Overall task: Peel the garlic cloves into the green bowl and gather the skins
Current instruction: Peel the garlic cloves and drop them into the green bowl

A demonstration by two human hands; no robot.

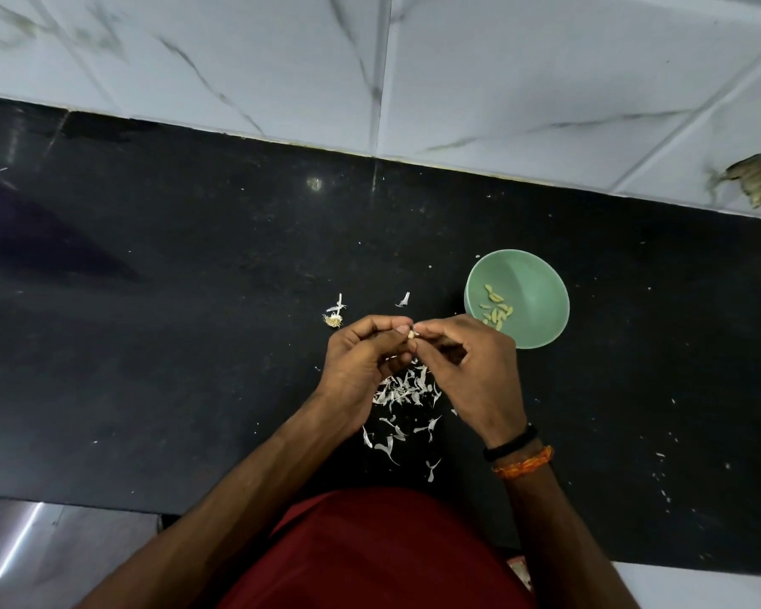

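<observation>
Both hands (411, 353) on garlic clove (411, 334)

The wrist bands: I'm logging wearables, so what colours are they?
One black band and one orange thread band, both on the right wrist, seen in the head view.

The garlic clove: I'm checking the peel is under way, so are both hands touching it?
Touching. The head view shows the left hand and right hand both pinching the garlic clove between their fingertips.
</observation>
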